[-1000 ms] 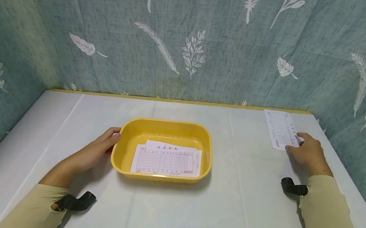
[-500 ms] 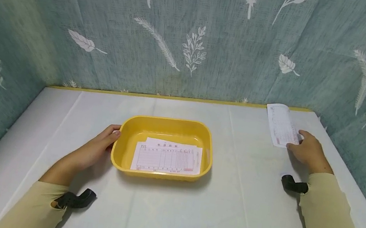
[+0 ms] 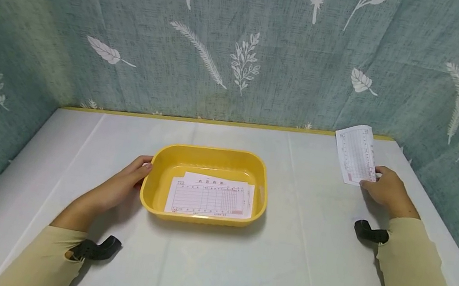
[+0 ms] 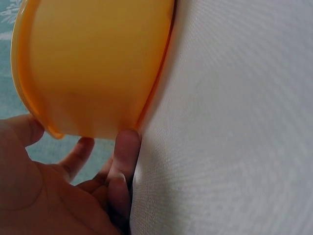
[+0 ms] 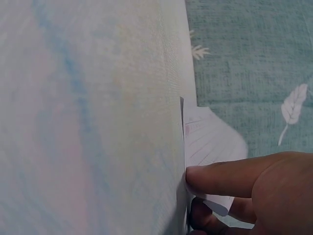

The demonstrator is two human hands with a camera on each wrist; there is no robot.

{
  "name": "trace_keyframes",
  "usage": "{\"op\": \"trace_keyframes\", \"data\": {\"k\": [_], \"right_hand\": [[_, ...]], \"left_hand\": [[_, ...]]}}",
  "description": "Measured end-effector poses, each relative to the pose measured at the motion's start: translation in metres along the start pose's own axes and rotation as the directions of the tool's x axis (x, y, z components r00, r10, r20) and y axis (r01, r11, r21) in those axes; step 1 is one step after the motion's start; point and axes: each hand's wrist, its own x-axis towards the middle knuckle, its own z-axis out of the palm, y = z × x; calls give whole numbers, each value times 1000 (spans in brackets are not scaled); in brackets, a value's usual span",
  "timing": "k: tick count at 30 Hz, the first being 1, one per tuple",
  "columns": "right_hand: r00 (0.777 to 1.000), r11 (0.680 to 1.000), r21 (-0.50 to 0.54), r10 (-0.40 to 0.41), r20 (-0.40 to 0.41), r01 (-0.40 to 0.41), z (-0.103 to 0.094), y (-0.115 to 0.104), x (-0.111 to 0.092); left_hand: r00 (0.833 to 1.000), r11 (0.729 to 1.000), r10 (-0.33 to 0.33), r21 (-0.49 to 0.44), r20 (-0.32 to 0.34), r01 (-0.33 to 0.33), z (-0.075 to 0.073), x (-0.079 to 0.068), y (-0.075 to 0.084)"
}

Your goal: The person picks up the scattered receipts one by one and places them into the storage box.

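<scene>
My left hand (image 3: 117, 190) holds the left end of a yellow plastic tray (image 3: 209, 159) on the table. In the left wrist view the thumb is at the tray's rim and the fingers are against its end wall (image 4: 93, 63). Inside the tray lie printed receipt slips (image 3: 207, 200), overlapping near its front side. At the table's far right, my right hand (image 3: 389, 191) pinches the near right corner of another receipt slip (image 3: 356, 154) between thumb and fingers. This slip's far end bends up off the table, and the right wrist view shows the paper (image 5: 212, 139) curving.
White cloth covers the table (image 3: 228, 271). A teal leaf-patterned curtain (image 3: 141, 21) encloses the back and both sides, with a yellow strip (image 3: 232, 124) along the table's far edge. Each wrist carries a black mount, the right one (image 3: 369, 232) close over the table.
The slip in my right hand has lifted at its far end from lying nearly flat, and now curves upward. My left hand and the tray have stayed in place.
</scene>
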Motion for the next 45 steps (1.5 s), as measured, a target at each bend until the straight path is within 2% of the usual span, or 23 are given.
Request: {"op": "trace_keyframes", "data": {"k": [4,10,16,21,26,33,45], "right_hand": [[1000,1000,18,11,2,-11,1,1,0],[999,998,55,-9,-41,11,-1,-3,2],[999,999,51,-18,-46,20,2,-3,2],[997,997,74,-23,-78,29,3,-11,1],[994,996,74,-39,-99,46,7,-15,-1],[989,994,80,-62,-137,73,8,-21,-2],[989,990,126,-36,-141,54,14,-25,-2]], "left_hand": [[1000,1000,-2,3,18,1,0,0,-1],[1000,1000,5,8,-6,-5,-4,1,2],[1000,1000,-4,1,8,4,-3,1,0],[1000,1000,-4,4,-6,4,-4,1,4],[1000,1000,11,-4,4,-11,-3,3,1],[1000,1000,-8,4,-7,8,-3,1,3],[1000,1000,10,-7,3,-10,0,1,1]]}}
